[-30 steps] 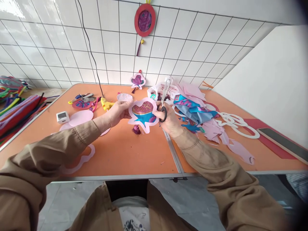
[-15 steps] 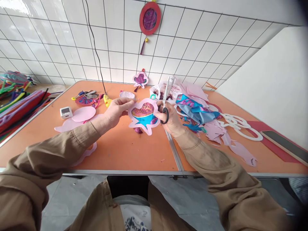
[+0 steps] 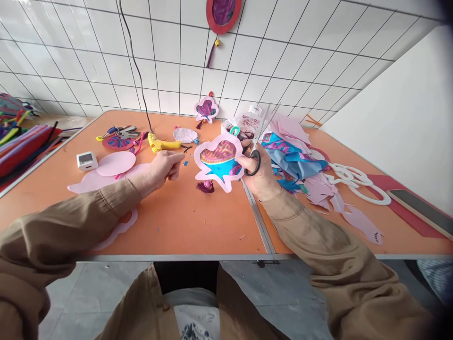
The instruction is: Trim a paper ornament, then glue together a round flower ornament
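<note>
Red and lilac pipe cleaners (image 3: 28, 144) lie bundled at the far left, beyond the orange surface (image 3: 191, 222). On the surface, a small white cube (image 3: 87, 161) with a dark panel stands beside overlapping pink ovals (image 3: 116, 164), with a ring of keys (image 3: 125, 132) behind them. Nearer the front edge, a wavy pink paper outline (image 3: 122, 230) lies partly under the left sleeve (image 3: 116, 200).

The left hand (image 3: 163, 170) is above the surface, just in front of a yellow glue gun (image 3: 163, 142). Its fingers are curled together; whether they pinch anything thin, I cannot tell. To its right, separated by a gap, is the pink-rimmed cutout (image 3: 219, 160) with a purple-and-blue patterned centre, raised and facing the viewer. A dark red tassel (image 3: 205, 187) with a bead shows just below its lower edge; whether the two are joined is unclear.

The right hand (image 3: 261, 175) grips the cutout by its right edge, thumb on the front face, so the cutout extends to the left of that hand. The same hand carries black-handled scissors (image 3: 263, 123), blades pointing up and slightly parted. Farther right lie blue patterned fabric (image 3: 292, 158), pink scraps (image 3: 320, 189), white rings (image 3: 368, 193) and a phone (image 3: 421, 211) on a red sheet (image 3: 401, 210).
</note>
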